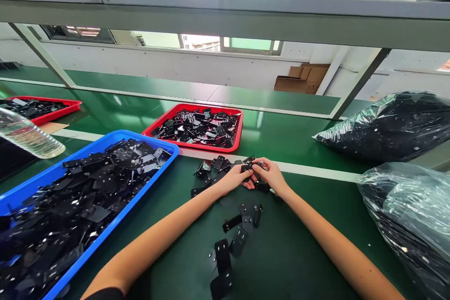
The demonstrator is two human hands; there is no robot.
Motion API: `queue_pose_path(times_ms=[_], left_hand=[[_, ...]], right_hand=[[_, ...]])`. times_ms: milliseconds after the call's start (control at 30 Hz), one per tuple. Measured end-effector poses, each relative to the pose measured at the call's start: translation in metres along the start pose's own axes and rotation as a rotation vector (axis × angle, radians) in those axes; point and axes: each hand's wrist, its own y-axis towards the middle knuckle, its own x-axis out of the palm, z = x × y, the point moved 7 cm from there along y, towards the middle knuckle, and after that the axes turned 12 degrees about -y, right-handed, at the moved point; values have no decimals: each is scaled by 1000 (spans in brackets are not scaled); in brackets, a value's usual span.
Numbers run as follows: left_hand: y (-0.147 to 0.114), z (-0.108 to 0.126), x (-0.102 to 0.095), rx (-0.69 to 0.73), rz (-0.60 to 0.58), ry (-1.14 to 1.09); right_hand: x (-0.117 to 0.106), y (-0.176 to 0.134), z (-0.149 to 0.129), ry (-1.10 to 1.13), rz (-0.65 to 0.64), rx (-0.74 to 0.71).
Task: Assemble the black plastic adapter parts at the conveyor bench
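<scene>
Near the middle of the bench, my left hand [235, 179] and my right hand [270, 173] meet, both with fingers closed on one small black plastic part [247, 167]. Its exact kind is too small to make out. Around my fingers lies a loose pile of similar black parts [218, 163], some of it hidden behind the hands. Closer to me, several more black pieces [222, 255] are scattered on the green bench top between my forearms.
A blue tray [121, 218] heaped with black parts fills the left. Behind the hands stands a red tray [195, 146] of parts; another red tray [75, 107] sits far left beside a clear plastic bottle [31, 133]. Plastic bags [390, 124] lie right. A metal rail [225, 21] crosses above.
</scene>
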Motion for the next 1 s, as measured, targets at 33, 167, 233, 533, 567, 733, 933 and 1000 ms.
queue_pose_path(times_ms=[33, 167, 233, 533, 567, 733, 933, 1000], left_hand=[[1, -1, 2, -7, -8, 10], [-6, -5, 9, -15, -40, 76], [-10, -7, 9, -60, -64, 56], [-9, -15, 1, -289, -167, -476], [-9, -16, 0, -295, -165, -476], [-10, -19, 2, -313, -173, -379], [-12, -20, 4, -324, -191, -307], [-11, -20, 2, -320, -162, -367]], right_hand=[[-4, -1, 4, 7, 21, 4], [-11, -7, 14, 41, 57, 33], [-8, -7, 17, 52, 29, 52], [3, -7, 28, 10, -103, 143], [3, -7, 29, 16, -107, 152], [5, -9, 29, 88, -140, 178], [-3, -8, 23, 9, -59, 127], [-19, -8, 15, -77, 84, 102]])
